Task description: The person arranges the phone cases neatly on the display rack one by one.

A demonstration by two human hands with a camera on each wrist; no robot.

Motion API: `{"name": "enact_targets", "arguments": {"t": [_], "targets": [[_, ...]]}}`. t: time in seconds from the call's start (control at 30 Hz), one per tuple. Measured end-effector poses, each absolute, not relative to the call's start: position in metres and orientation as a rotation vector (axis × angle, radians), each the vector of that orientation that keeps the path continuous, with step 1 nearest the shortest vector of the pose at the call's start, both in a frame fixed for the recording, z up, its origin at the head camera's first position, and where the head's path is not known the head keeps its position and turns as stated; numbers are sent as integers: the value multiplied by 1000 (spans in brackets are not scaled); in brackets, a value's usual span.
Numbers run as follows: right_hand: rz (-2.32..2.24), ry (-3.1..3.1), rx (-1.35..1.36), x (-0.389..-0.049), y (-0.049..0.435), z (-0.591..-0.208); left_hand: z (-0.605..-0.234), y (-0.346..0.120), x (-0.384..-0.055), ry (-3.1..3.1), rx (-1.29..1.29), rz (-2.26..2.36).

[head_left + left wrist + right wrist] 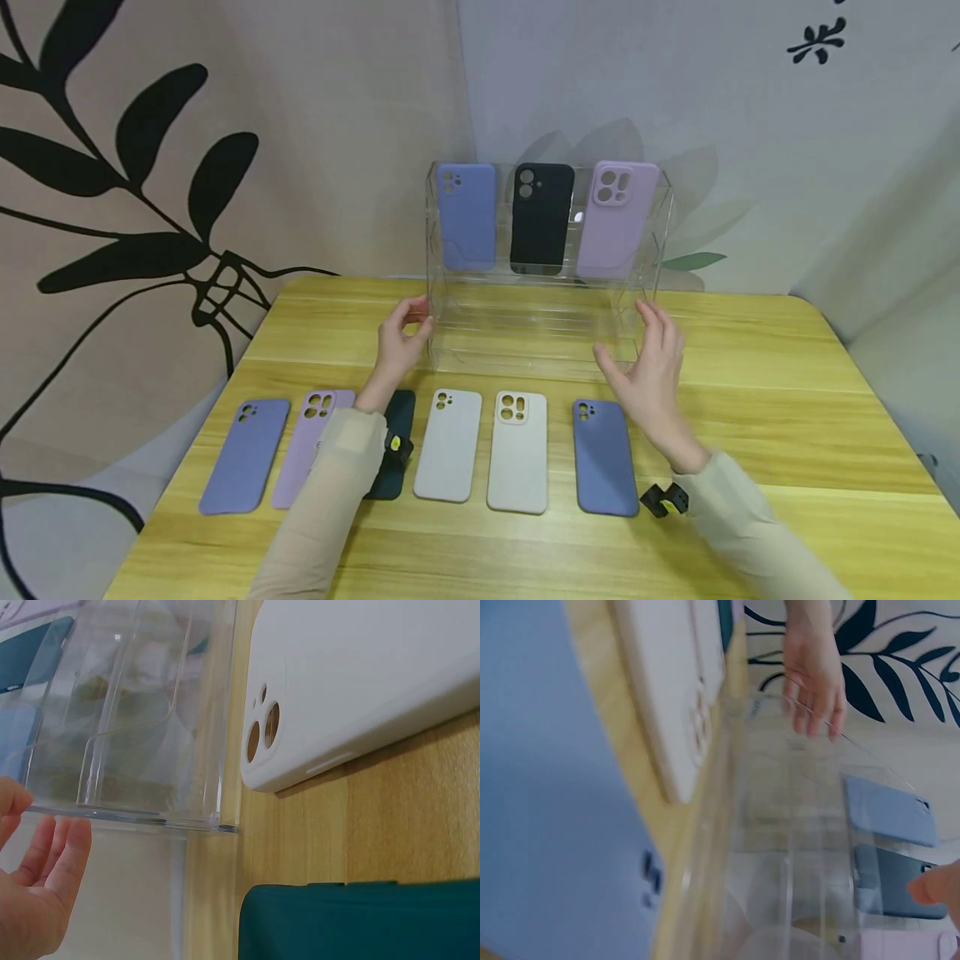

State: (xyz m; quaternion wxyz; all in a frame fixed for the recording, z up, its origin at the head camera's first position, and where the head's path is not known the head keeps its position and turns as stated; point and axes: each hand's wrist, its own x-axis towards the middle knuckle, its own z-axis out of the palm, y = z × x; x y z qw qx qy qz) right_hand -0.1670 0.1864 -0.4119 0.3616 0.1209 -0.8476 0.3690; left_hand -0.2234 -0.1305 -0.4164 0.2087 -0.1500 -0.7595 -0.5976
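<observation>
A clear acrylic display stand (pixel 525 360) stands at the back of the table. Leaning on its upper tier are a light blue phone case (pixel 468 218), a black phone case (pixel 543 221) and a light purple phone case (pixel 618 223). My left hand (pixel 400 342) is at the stand's left side; in the left wrist view its fingertips (pixel 77 834) are right at the clear side edge. My right hand (pixel 651 375), thumb and fingers spread, is at the right front corner. Only a thumb (pixel 934 891) of it shows in the right wrist view.
Several cases lie in a row before the stand: a blue-violet case (pixel 243 457), a purple case (pixel 306 446), a dark green case (pixel 390 479), two white cases (pixel 447 446) (pixel 517 458) and a blue-grey case (pixel 606 458). Behind the wooden table (pixel 750 375) hangs a leaf-patterned cloth (pixel 337 125).
</observation>
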Motion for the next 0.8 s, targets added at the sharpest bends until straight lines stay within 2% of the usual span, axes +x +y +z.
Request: {"name": "enact_targets", "arguments": {"t": [0.47, 0.8], "targets": [[936, -2389, 345, -136, 178, -444, -416, -130, -223, -2094, -424, -1684], [896, -2561, 317, -126, 181, -466, -416, -130, -223, -2092, -421, -1692]]}}
